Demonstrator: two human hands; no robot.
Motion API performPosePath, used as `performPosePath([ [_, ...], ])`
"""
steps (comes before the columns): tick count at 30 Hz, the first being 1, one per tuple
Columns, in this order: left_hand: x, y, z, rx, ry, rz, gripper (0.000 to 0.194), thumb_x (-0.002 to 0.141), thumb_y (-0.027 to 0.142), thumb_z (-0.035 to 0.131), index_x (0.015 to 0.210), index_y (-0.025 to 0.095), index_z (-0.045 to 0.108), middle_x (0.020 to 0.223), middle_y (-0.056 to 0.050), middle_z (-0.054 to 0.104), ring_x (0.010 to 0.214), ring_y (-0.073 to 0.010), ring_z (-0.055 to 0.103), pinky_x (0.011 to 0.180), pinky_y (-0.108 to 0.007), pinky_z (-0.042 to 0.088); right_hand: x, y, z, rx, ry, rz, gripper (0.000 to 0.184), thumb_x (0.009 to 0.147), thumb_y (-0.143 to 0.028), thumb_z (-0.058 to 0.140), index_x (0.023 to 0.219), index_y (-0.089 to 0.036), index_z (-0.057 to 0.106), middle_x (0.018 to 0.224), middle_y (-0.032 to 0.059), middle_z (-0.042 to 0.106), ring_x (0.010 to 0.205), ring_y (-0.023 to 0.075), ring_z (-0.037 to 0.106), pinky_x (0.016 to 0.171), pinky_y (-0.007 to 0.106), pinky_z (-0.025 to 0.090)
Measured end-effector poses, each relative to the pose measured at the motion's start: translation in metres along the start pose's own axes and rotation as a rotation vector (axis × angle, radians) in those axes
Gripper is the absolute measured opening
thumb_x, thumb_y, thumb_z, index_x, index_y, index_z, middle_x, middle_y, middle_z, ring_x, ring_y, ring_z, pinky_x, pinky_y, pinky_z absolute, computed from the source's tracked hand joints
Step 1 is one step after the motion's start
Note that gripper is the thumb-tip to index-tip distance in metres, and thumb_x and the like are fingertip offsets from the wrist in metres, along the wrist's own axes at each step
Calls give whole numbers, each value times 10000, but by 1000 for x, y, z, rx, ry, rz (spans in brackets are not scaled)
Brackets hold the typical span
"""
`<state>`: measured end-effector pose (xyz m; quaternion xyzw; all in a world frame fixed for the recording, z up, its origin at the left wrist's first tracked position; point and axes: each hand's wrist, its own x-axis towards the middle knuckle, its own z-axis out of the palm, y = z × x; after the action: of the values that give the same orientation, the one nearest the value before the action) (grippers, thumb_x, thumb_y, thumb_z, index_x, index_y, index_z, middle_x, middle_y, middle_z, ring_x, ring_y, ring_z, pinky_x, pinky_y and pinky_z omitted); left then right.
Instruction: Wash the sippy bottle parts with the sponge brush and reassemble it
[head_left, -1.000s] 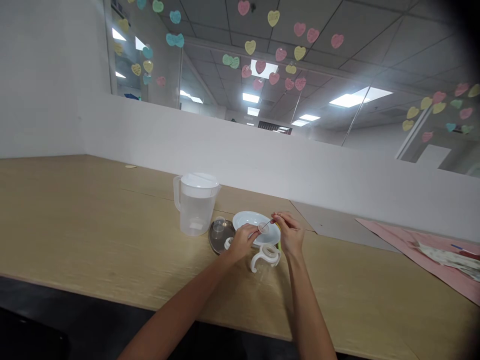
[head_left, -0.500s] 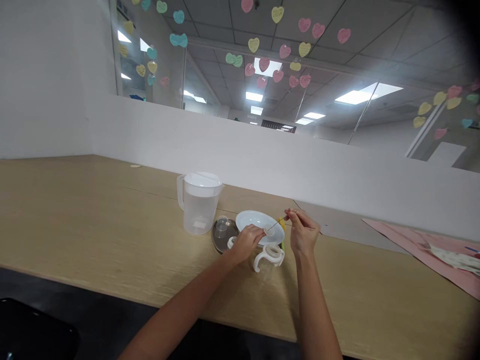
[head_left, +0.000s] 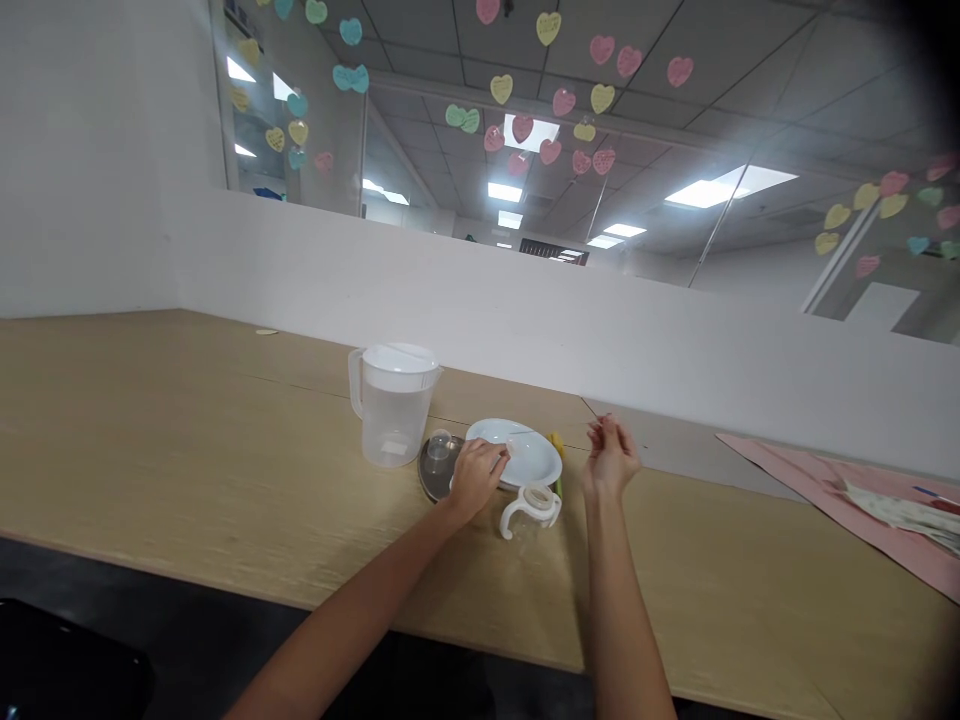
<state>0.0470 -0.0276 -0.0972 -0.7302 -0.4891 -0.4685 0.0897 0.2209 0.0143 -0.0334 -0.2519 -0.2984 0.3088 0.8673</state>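
My left hand (head_left: 474, 478) rests at the near rim of a pale blue plate (head_left: 534, 462), fingers pinched on a small clear round piece (head_left: 514, 455). My right hand (head_left: 609, 458) is held up to the right of the plate, fingertips pinched on a thin stick (head_left: 604, 418) that is hard to make out. Between my two hands a clear baby bottle with a white two-handled collar (head_left: 531, 506) stands on the wooden table (head_left: 225, 460). A yellow-green item (head_left: 556, 446) lies behind the plate's right edge.
A clear lidded pitcher (head_left: 391, 404) stands left of the plate, with a small clear cap on a dark round lid (head_left: 438, 462) beside it. A pink mat with cloth (head_left: 840, 500) lies at the right. A white partition (head_left: 525, 320) borders the table's far side.
My right hand has drawn away to the right, taking the thin stick out of the small clear piece. My left hand has dropped lower onto the plate's rim.
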Motion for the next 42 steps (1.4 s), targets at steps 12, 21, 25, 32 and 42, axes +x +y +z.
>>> performPosePath([
  [12, -9, -2, 0, -88, 26, -139, 152, 838, 304, 453, 875, 214, 569, 864, 0, 647, 864, -168, 540, 798, -306, 367, 9, 69, -45, -1034, -427, -85, 207, 606, -322, 543, 703, -168, 641, 731, 70, 661, 708, 211, 602, 702, 344, 450],
  [21, -8, -2, 3, -99, -26, -162, 199, 848, 314, 422, 877, 199, 582, 848, -28, 628, 853, -168, 545, 781, -289, 389, -17, 41, -16, -808, -1056, -57, 152, 629, -310, 636, 742, -227, 693, 1138, 60, 580, 1050, 212, 520, 945, 388, 346],
  [25, -9, -1, 3, -21, -66, -169, 202, 848, 307, 416, 881, 192, 579, 837, -41, 613, 823, -176, 541, 736, -281, 390, -25, 31, -10, -658, -1159, 135, 218, 617, -356, 676, 793, -227, 693, 1112, 68, 598, 1039, 216, 534, 928, 393, 371],
  [32, -6, -1, -5, -82, -33, -100, 194, 834, 275, 424, 883, 203, 597, 871, -37, 638, 867, -185, 538, 808, -320, 378, -17, 43, -15, -582, -1118, 281, 282, 670, -382, 617, 867, -182, 640, 928, 47, 659, 912, 168, 582, 859, 327, 411],
  [42, 0, -32, 10, -222, 136, -736, 200, 594, 46, 391, 634, 185, 529, 638, -6, 582, 632, -150, 537, 590, -252, 370, 2, 62, -37, -1068, -979, -106, 136, 620, -179, 574, 689, -227, 681, 762, 22, 680, 742, 190, 595, 767, 336, 427],
])
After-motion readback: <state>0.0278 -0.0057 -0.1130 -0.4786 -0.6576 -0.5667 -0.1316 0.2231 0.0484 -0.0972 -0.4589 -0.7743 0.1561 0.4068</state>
